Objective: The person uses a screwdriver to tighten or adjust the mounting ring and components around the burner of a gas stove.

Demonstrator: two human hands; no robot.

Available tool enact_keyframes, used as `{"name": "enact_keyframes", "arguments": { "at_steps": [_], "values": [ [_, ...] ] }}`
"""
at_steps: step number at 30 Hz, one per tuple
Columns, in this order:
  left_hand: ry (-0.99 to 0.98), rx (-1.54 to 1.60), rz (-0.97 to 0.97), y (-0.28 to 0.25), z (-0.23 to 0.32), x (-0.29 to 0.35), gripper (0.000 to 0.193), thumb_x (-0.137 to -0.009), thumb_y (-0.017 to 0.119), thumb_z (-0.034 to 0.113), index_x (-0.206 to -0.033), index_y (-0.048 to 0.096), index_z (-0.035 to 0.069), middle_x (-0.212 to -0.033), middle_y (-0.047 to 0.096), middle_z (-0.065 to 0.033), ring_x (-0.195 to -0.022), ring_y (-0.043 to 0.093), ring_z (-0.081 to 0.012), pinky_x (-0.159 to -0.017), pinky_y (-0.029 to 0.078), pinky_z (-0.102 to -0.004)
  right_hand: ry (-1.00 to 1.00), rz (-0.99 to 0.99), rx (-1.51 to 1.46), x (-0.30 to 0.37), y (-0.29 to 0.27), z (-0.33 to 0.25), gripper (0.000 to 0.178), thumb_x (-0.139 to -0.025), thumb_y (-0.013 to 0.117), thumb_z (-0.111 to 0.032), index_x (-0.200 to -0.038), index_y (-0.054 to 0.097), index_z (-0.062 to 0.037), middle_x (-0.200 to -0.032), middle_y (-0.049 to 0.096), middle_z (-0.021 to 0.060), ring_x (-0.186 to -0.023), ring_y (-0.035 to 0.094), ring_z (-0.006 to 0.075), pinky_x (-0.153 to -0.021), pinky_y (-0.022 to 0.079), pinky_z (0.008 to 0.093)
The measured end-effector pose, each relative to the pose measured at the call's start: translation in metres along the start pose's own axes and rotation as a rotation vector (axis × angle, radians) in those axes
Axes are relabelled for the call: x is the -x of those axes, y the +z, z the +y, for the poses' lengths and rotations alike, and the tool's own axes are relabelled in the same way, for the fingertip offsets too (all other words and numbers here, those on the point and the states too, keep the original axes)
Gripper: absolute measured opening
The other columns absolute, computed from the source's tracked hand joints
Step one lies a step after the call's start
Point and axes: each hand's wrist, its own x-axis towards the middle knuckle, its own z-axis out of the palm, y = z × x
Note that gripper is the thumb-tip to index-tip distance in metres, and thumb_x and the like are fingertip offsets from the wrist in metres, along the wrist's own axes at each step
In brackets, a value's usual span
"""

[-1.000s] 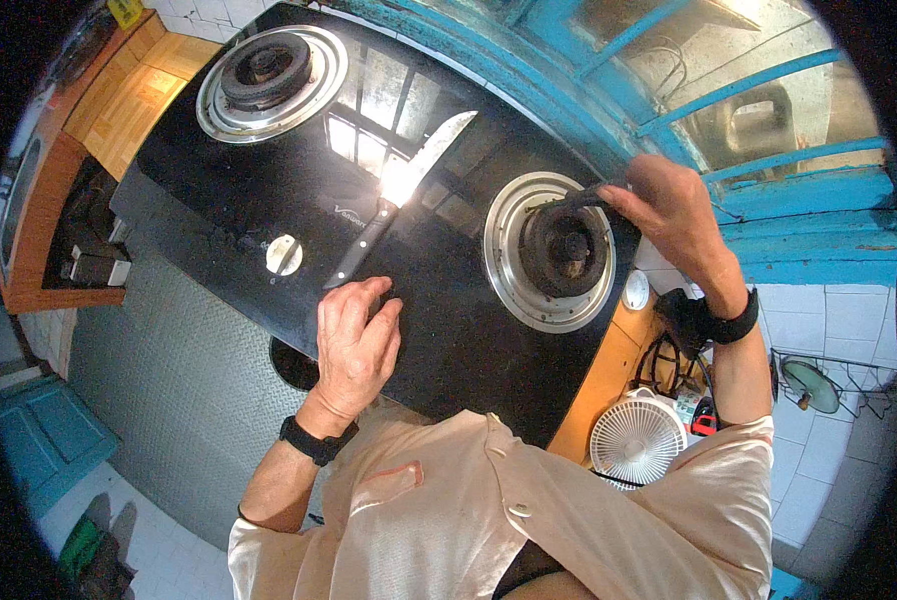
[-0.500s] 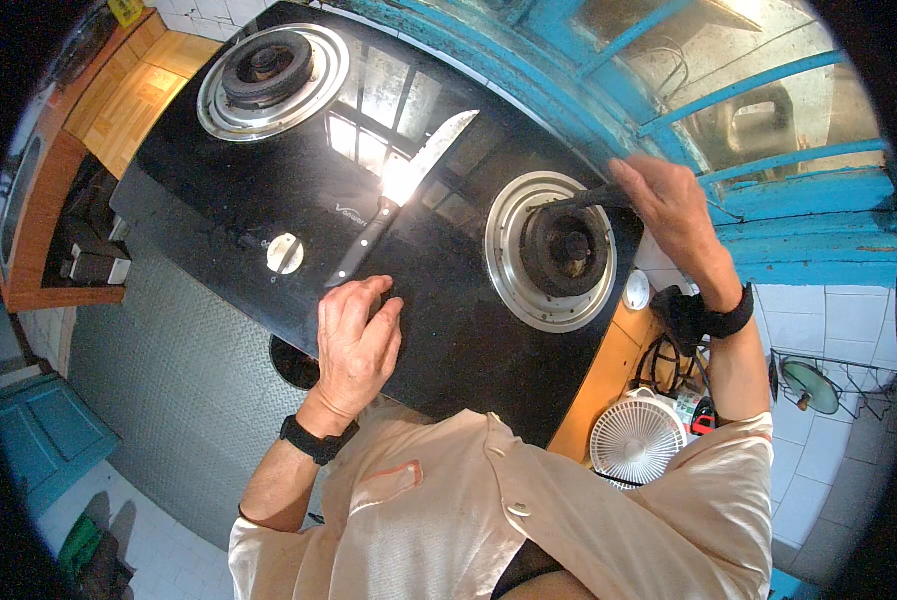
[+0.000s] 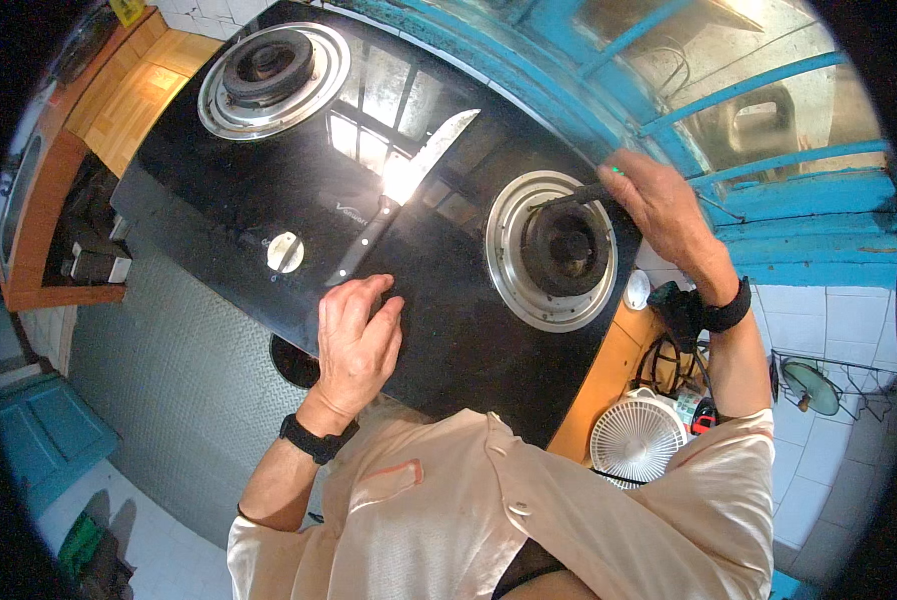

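Observation:
My right hand grips a slim dark tool whose kind I cannot make out. Its far end reaches over the right gas burner, between the silver drip ring and the dark burner head. On the front edge of the black glass stove top rests my left hand, fingers apart and holding nothing. Just beyond those fingers lies a kitchen knife, its black handle toward me and its bright blade pointing away to the right.
Another burner is at the far left of the stove, with a white control knob nearer me. A blue window frame borders the back right. By my right arm stand a white fan and a small white lid-like disc.
My right hand has shifted slightly left and toward the burner, with the dark tool in it. The left hand and the knife have stayed put.

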Motion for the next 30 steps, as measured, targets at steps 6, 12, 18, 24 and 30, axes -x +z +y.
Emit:
{"name": "enact_keyframes", "arguments": {
  "at_steps": [6, 12, 18, 24, 30],
  "values": [
    [0.005, -0.003, 0.008, 0.003, -0.002, 0.002, 0.029, -0.072, 0.074, -0.003, -0.101, 0.07, 0.001, -0.123, 0.064, -0.0149, -0.113, 0.057, -0.0358, -0.098, 0.048, -0.0459, -0.256, 0.07, -0.077, 0.005, 0.001, 0.002, 0.045, -0.097, 0.067, -0.035, -0.125, 0.056, -0.0007, -0.108, 0.064, 0.0302, -0.101, 0.06, 0.0491, -0.082, 0.049, 0.0498],
    [0.005, -0.003, -0.007, 0.001, 0.0, 0.0, 0.03, -0.073, 0.075, -0.003, -0.101, 0.069, 0.001, -0.124, 0.064, -0.0149, -0.114, 0.057, -0.0359, -0.099, 0.047, -0.0456, 0.03, -0.08, 0.232, 0.001, 0.0, -0.006, 0.04, -0.089, 0.072, -0.024, -0.116, 0.052, -0.0025, -0.107, 0.063, 0.0238, -0.099, 0.062, 0.0448, -0.082, 0.05, 0.0511],
    [0.007, -0.009, -0.002, 0.002, 0.0, 0.001, 0.029, -0.073, 0.075, -0.003, -0.102, 0.07, 0.001, -0.123, 0.064, -0.0148, -0.114, 0.057, -0.0358, -0.098, 0.047, -0.0454, -0.432, 0.064, -0.254, 0.001, 0.009, 0.011, 0.042, -0.09, 0.074, -0.026, -0.12, 0.054, -0.0033, -0.117, 0.063, 0.0224, -0.105, 0.063, 0.0425, -0.084, 0.052, 0.0496],
    [0.008, -0.014, 0.014, 0.002, 0.0, 0.0, 0.03, -0.072, 0.075, -0.003, -0.101, 0.07, 0.0, -0.124, 0.064, -0.0146, -0.113, 0.058, -0.0346, -0.098, 0.047, -0.0452, -0.101, -0.044, 0.127, -0.002, 0.007, -0.008, 0.041, -0.093, 0.069, -0.025, -0.125, 0.053, -0.0048, -0.118, 0.064, 0.0197, -0.108, 0.063, 0.042, -0.086, 0.052, 0.049],
    [0.003, -0.009, -0.002, 0.002, -0.001, 0.001, 0.03, -0.073, 0.075, -0.003, -0.102, 0.069, 0.001, -0.124, 0.063, -0.0151, -0.113, 0.057, -0.0359, -0.098, 0.047, -0.046, -0.411, 0.158, 0.007, 0.002, 0.008, 0.007, 0.041, -0.096, 0.068, -0.026, -0.127, 0.05, -0.0052, -0.114, 0.064, 0.0217, -0.103, 0.064, 0.0434, -0.082, 0.053, 0.0499]
  ]
}}
